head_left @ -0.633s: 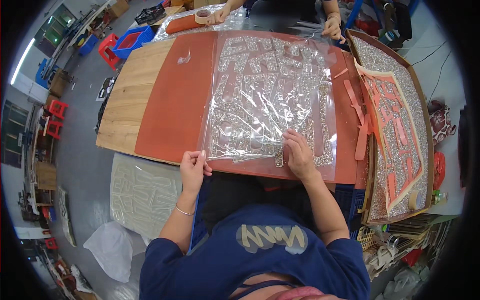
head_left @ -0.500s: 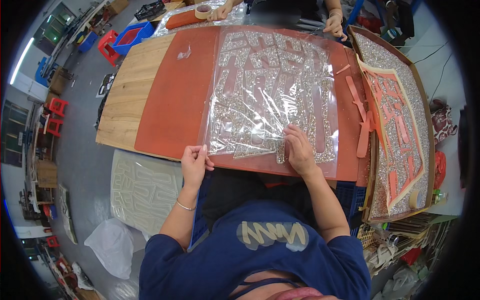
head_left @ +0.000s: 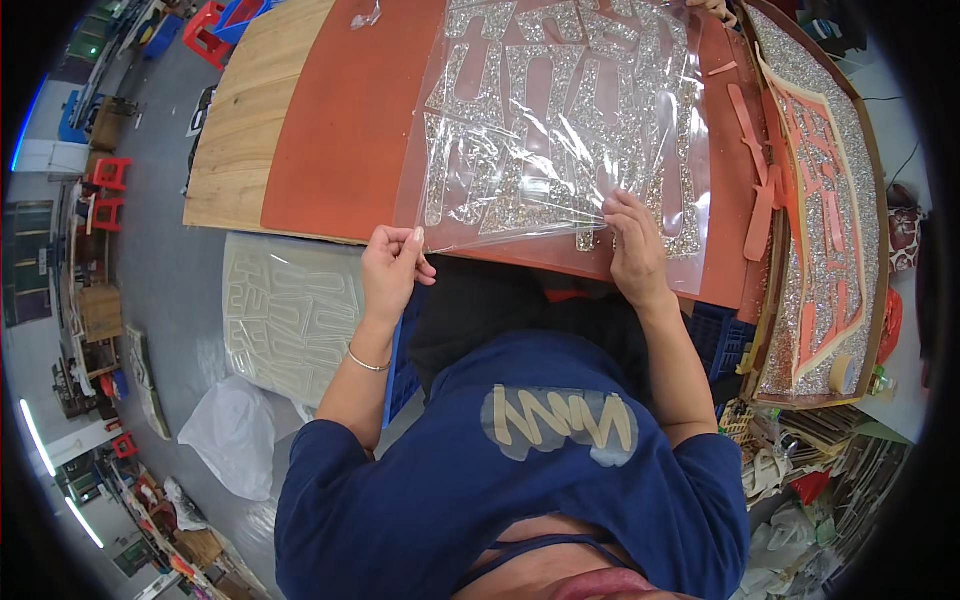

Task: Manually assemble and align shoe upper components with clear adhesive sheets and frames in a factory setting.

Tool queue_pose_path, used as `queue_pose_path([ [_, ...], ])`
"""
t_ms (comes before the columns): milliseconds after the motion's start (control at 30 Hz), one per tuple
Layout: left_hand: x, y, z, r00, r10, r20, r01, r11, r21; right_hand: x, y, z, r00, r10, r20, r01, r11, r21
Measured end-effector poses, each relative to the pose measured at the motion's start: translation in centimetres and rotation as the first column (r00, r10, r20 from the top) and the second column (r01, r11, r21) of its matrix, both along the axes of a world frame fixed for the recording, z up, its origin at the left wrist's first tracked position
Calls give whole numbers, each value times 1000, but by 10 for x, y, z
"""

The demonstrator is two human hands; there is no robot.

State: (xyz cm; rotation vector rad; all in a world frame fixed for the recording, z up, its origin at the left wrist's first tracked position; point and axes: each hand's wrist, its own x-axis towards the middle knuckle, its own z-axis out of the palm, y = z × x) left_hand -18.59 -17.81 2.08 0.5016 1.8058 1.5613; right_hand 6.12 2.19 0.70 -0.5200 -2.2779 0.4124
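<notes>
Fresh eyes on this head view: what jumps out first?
Glittering shapes on the red sheet, upper centre, under shiny, creased clear film. The left hand pinches the film near its left corner; the right hand touches it farther right. Next, the long tray of glitter at right, with a pink patterned sheet on it.

Workshop: wooden worktable (head_left: 250, 120), red stools (head_left: 112, 172)

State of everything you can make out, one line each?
Transparent plastic film: creased, spread over glittery silver cut-out shapes
Left hand: pinching the film's near-left edge
Right hand: fingers bent at the film, grip unclear
Flat orange-red sheet: covering part of the pale wooden board
Brown-rimmed tray: open, holding silver glittery bits
Translucent white plastic bag: crumpled
</notes>
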Motion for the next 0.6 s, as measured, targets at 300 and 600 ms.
queue_pose_path([
  [300, -1, -4, -9, 997, -4, -74, 1, 999, -32, 0, -8, -12, 1000, 0, 25, -1, 999, 32],
  [600, -4, -3, -14, 998, 25, -54, -28, 999, -43, -4, -7, -13, 999, 1, 54, -4, 999, 45],
])
